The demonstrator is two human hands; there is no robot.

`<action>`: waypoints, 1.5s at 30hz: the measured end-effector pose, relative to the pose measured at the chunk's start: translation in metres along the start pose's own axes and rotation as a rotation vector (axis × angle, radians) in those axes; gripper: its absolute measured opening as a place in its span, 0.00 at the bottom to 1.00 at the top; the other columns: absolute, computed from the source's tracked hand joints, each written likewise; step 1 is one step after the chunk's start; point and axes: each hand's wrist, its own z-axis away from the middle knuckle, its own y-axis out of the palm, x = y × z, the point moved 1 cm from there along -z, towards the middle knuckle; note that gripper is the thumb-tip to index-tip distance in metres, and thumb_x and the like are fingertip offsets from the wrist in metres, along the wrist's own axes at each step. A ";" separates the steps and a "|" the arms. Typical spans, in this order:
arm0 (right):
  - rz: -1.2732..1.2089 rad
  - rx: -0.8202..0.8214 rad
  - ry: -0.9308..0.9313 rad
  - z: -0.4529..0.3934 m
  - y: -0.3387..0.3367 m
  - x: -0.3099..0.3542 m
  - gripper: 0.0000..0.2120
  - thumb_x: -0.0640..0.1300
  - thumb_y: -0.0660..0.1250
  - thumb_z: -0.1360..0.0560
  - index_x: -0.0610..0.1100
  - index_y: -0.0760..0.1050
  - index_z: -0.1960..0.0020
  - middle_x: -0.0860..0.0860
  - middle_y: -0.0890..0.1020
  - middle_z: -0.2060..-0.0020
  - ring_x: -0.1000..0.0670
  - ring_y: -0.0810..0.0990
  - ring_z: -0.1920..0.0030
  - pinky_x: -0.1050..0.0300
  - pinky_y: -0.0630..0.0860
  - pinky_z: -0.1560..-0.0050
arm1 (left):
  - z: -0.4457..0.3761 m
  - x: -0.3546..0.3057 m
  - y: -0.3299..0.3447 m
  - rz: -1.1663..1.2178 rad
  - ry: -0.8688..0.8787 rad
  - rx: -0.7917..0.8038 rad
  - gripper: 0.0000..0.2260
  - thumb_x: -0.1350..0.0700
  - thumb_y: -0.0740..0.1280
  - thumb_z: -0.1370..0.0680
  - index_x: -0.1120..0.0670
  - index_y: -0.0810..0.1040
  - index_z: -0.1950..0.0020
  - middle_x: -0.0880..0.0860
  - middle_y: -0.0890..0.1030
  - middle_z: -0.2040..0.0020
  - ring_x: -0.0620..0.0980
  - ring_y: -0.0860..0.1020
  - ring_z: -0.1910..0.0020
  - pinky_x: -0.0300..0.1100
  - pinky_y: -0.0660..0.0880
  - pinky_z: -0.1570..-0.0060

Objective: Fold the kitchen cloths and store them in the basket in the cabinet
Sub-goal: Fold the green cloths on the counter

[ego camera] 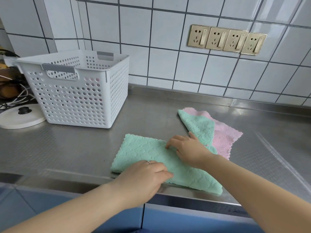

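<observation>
A mint green cloth (pixel 144 153) lies flat on the steel counter (pixel 75 148) near its front edge. My left hand (pixel 144 175) lies over the cloth's near edge with fingers curled onto it. My right hand (pixel 186 148) sits at the far edge, its bent fingertips and thumb pinching the fabric. Behind my right hand a second green cloth (pixel 200 126) lies crumpled on top of a pink cloth (pixel 223 137). The white perforated basket (pixel 79 96) stands on the counter at the left, and something pink shows faintly through its holes.
A white round lid with a black knob (pixel 20 116) and some cables lie left of the basket. Tiled wall with a row of gold sockets (pixel 227 39) rises behind. Blue cabinet fronts (pixel 185 221) are below the counter edge.
</observation>
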 end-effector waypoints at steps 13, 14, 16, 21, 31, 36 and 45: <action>0.113 -0.233 -0.327 0.049 0.011 -0.007 0.18 0.38 0.62 0.33 0.51 0.82 0.49 0.53 0.80 0.61 0.47 0.78 0.63 0.50 0.78 0.55 | 0.060 0.051 -0.020 -0.149 -0.006 -0.009 0.19 0.61 0.57 0.28 0.48 0.79 0.42 0.47 0.79 0.50 0.47 0.76 0.52 0.42 0.67 0.41; 0.101 -0.249 -0.361 0.058 0.015 -0.005 0.17 0.38 0.65 0.34 0.50 0.82 0.49 0.52 0.80 0.61 0.46 0.78 0.64 0.53 0.77 0.56 | 0.066 0.053 -0.018 -0.126 0.007 -0.004 0.20 0.61 0.56 0.27 0.48 0.78 0.40 0.47 0.78 0.48 0.45 0.75 0.49 0.44 0.66 0.38; 0.051 -0.284 -0.391 0.072 0.018 -0.003 0.15 0.39 0.67 0.33 0.48 0.82 0.47 0.51 0.80 0.58 0.46 0.78 0.61 0.56 0.76 0.55 | 0.074 0.055 -0.018 -0.097 0.008 0.000 0.19 0.60 0.56 0.26 0.48 0.76 0.38 0.46 0.76 0.44 0.42 0.73 0.42 0.46 0.63 0.33; -0.008 -0.243 -0.406 0.100 0.021 -0.002 0.20 0.43 0.58 0.28 0.46 0.77 0.38 0.45 0.75 0.37 0.45 0.75 0.39 0.55 0.69 0.38 | 0.078 0.043 -0.009 -0.153 0.091 0.062 0.22 0.57 0.60 0.27 0.51 0.72 0.32 0.51 0.71 0.31 0.48 0.64 0.28 0.51 0.58 0.28; 0.118 -0.357 -0.594 0.105 0.043 0.016 0.19 0.50 0.58 0.20 0.49 0.70 0.30 0.47 0.73 0.32 0.48 0.74 0.35 0.49 0.71 0.35 | 0.068 0.030 0.006 -0.164 0.235 -0.010 0.25 0.61 0.59 0.27 0.51 0.66 0.29 0.52 0.70 0.29 0.49 0.67 0.30 0.44 0.60 0.29; -0.575 -0.387 -0.199 0.104 0.020 0.034 0.11 0.51 0.58 0.24 0.65 0.76 0.53 0.57 0.77 0.72 0.61 0.72 0.72 0.72 0.67 0.66 | 0.065 0.022 -0.010 0.635 -0.305 -0.223 0.26 0.46 0.62 0.27 0.29 0.58 0.32 0.38 0.78 0.40 0.46 0.79 0.47 0.42 0.73 0.42; -0.883 -0.312 0.418 0.037 -0.002 0.033 0.08 0.47 0.66 0.24 0.46 0.72 0.48 0.45 0.80 0.55 0.49 0.77 0.58 0.62 0.72 0.64 | 0.010 0.052 -0.014 0.909 -0.801 -0.301 0.38 0.59 0.64 0.21 0.41 0.41 0.24 0.46 0.84 0.49 0.47 0.82 0.49 0.50 0.73 0.39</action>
